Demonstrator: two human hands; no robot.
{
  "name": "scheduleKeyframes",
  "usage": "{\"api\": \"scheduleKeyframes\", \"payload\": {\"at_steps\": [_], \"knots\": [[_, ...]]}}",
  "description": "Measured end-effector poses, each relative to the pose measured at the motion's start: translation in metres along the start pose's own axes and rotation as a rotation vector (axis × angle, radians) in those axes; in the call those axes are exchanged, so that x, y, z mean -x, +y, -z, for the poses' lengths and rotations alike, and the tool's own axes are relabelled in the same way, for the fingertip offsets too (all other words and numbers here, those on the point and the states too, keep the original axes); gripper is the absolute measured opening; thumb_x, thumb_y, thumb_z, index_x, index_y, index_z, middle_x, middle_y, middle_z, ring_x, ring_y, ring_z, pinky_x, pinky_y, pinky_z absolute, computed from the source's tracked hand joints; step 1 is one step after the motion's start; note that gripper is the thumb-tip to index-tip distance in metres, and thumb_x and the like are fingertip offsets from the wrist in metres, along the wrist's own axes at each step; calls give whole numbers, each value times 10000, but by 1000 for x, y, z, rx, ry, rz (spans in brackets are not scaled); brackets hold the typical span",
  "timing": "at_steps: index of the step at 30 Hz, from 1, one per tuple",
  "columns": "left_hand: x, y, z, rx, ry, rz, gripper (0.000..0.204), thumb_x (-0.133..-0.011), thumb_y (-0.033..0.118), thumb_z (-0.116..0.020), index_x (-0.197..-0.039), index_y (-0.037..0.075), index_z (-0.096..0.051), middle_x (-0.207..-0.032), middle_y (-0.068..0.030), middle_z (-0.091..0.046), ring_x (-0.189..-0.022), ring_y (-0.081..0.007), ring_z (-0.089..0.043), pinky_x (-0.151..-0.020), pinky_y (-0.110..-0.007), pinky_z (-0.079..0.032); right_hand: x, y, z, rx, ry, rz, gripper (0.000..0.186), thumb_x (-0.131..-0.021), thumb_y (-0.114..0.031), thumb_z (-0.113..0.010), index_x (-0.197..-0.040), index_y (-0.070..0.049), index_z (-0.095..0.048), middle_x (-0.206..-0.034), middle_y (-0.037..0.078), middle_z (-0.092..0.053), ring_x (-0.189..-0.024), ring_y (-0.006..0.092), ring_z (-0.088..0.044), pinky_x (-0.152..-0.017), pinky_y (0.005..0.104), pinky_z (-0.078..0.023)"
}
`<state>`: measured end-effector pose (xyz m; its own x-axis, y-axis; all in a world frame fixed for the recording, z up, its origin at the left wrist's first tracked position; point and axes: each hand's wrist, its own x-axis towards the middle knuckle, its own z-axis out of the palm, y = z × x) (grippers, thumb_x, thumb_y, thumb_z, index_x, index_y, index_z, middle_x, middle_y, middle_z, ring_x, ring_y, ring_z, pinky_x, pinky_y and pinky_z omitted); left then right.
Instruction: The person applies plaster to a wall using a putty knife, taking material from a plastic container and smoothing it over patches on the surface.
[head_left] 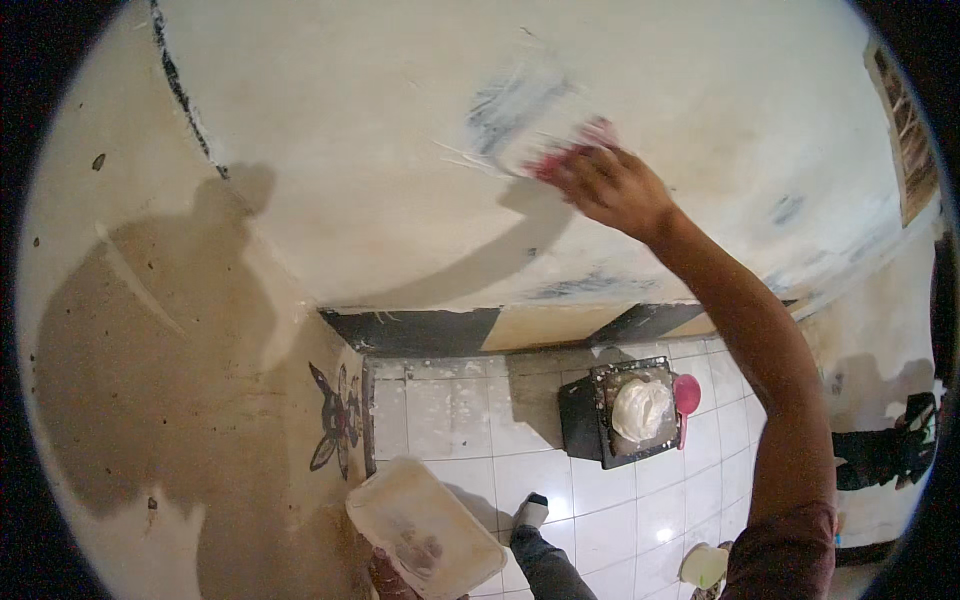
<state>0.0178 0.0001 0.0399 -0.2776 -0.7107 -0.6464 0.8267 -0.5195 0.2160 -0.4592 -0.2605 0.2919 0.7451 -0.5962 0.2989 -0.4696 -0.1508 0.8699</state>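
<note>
My right hand is closed round a red flat spreader, blurred by motion, and presses it to the cream wall. Next to the spreader, white paste streaks cross a grey-blue patch. At the lower left is a pale, translucent rectangular tub, tilted, with greyish shapes showing in its base. Dark red cloth, the colour of my right sleeve, shows at the tub's lower left edge. No fingers of my left hand can be made out there.
A black box on the white tiled floor bears a mound of white paste. Beside it is a pink scoop. A pale green container stands at lower right. My foot is on the tiles. A left wall meets the cream one.
</note>
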Motion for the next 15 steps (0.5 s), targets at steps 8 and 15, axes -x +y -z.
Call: {"api": "scheduleKeyframes", "payload": {"at_steps": [8,15], "knots": [[3,-9,-5,-17,29,0,664,-904,419,-580,-1415,62,-351,-1391,-119,-445,-1227,-333,-466,-1025,-536,-403,-61,-24,43,-78,195,134,407,-724,-245,-608,-1109,-116,-637,-1075,22,-620,-1015,207,-573,-863,357,-513],[4,-1,-5,-39,47,-9,657,-904,412,-580,-1411,59,-355,-1386,-122,-447,-1221,-332,-469,-1019,-532,-408,-3,7,-8,-230,127,90,460,-733,-232,-607,-1174,-101,-623,-1112,81,-634,-1108,272,-567,-996,446,-466]]}}
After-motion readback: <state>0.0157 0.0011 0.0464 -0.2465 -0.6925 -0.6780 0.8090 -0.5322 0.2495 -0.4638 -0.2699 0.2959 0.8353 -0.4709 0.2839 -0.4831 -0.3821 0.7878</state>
